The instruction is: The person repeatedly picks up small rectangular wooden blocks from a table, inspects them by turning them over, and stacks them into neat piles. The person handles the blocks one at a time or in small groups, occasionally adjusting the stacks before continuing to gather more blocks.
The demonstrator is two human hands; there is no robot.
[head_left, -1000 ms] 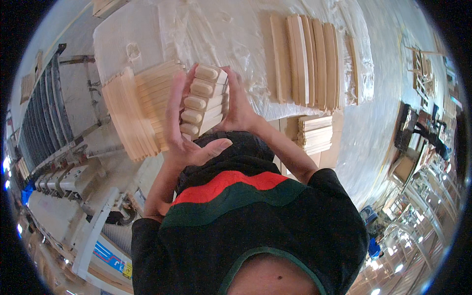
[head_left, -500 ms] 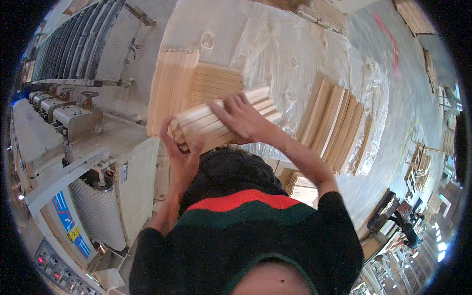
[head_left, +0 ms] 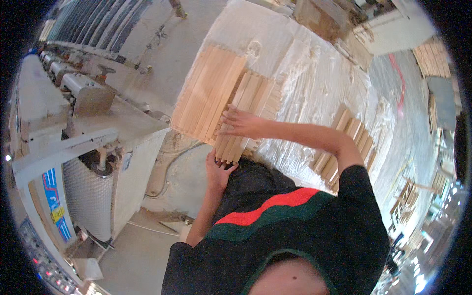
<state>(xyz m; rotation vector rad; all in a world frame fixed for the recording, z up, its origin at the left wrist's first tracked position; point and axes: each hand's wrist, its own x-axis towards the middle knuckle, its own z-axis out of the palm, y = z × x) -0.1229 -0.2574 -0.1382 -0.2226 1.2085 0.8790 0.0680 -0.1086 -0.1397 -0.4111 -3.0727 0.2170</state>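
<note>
A bundle of pale wooden strips [head_left: 250, 96] lies on the plastic-covered stack, along the right side of a wider row of strips [head_left: 206, 91]. My left hand [head_left: 220, 172] is at the bundle's near end, fingers on one side and thumb on the other, gripping the strip ends. Flat across the top of the bundle rests my right hand [head_left: 241, 123], its fingers apart and reaching toward the row's edge. More strips, partly hidden, stick out from under the bundle's right side.
Another group of wooden strips [head_left: 344, 147] lies to the right on the plastic sheeting [head_left: 300, 98], partly behind my right forearm. At the left stands a machine with a textured roller [head_left: 88, 196] and a metal frame. Farther right, wooden pieces [head_left: 405, 201] stand on the floor.
The bundle, held up in both hands before, is now down beside the wider row and turned lengthwise to it. My right hand has flattened on top. The whole view has swung.
</note>
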